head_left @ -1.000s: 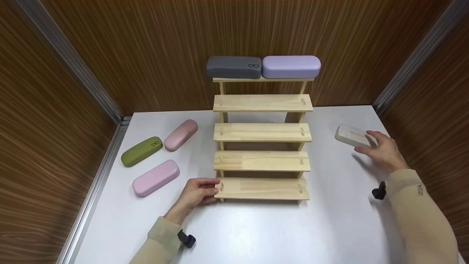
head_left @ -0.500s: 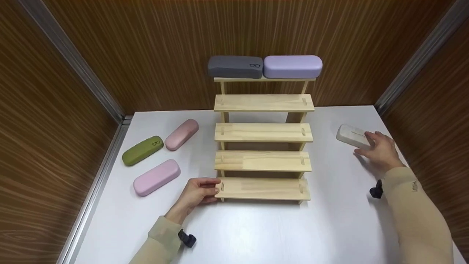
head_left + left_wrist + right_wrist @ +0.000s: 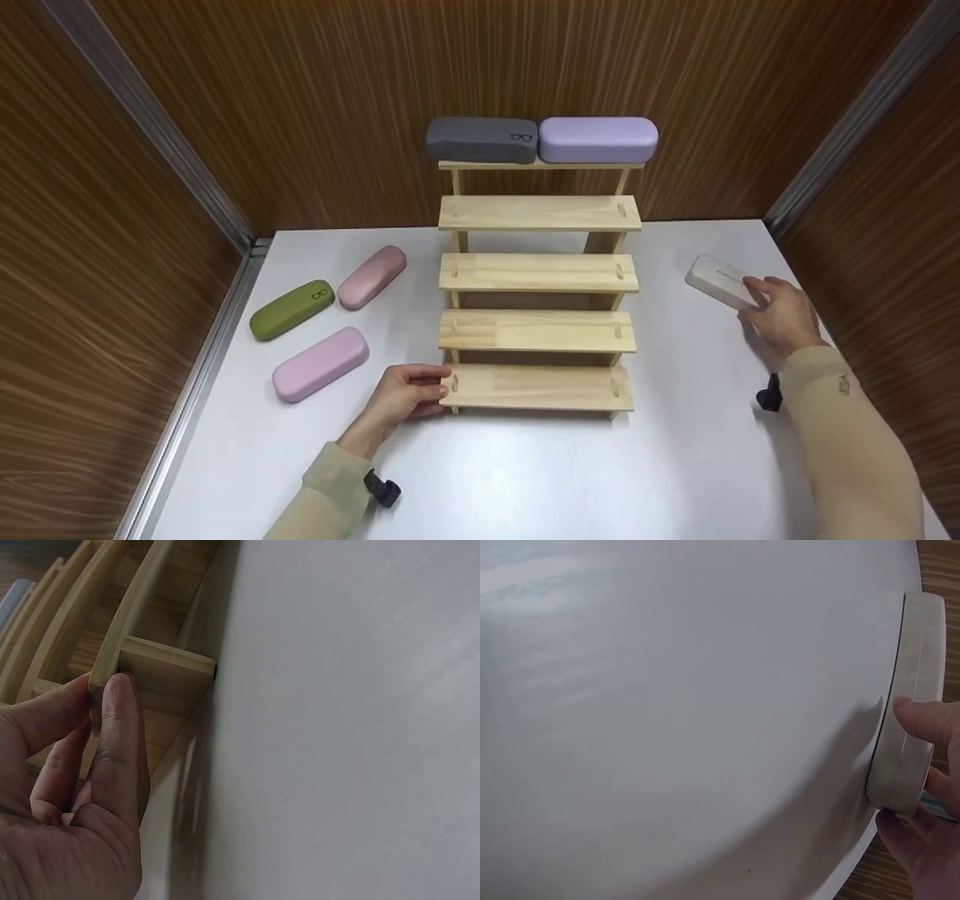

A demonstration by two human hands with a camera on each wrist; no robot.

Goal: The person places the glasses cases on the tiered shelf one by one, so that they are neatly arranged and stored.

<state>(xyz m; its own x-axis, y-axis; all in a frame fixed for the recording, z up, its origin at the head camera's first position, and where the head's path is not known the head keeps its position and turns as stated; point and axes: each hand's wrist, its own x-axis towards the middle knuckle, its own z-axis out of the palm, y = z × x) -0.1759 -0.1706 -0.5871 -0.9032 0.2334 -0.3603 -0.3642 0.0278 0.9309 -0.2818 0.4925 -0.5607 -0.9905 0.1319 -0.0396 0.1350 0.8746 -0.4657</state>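
In the head view a tiered wooden rack (image 3: pixel 536 271) stands in the middle of the table. My left hand (image 3: pixel 401 394) pinches the left end of its lowest shelf. Close up in the left wrist view, the thumb and fingers (image 3: pixel 116 727) grip the shelf's corner. Over on the right, my right hand (image 3: pixel 784 315) holds the near end of an off-white glasses case (image 3: pixel 716 277). The right wrist view has the thumb on one side of that case (image 3: pixel 911 675) and fingers at its other side and end. Its long edge lies against or very near the tabletop.
On the top shelf sit a grey glasses case (image 3: pixel 480 140) and a lilac one (image 3: pixel 598 139), side by side. Left of the rack lie a green case (image 3: pixel 291 310), a rose case (image 3: pixel 372 277) and a light pink case (image 3: pixel 320 364). Wood-grain walls (image 3: pixel 337 97) enclose the table.
My right hand has shifted slightly on the off-white case, which has tilted a little and appears closer to the table. The left hand keeps its place on the shelf.
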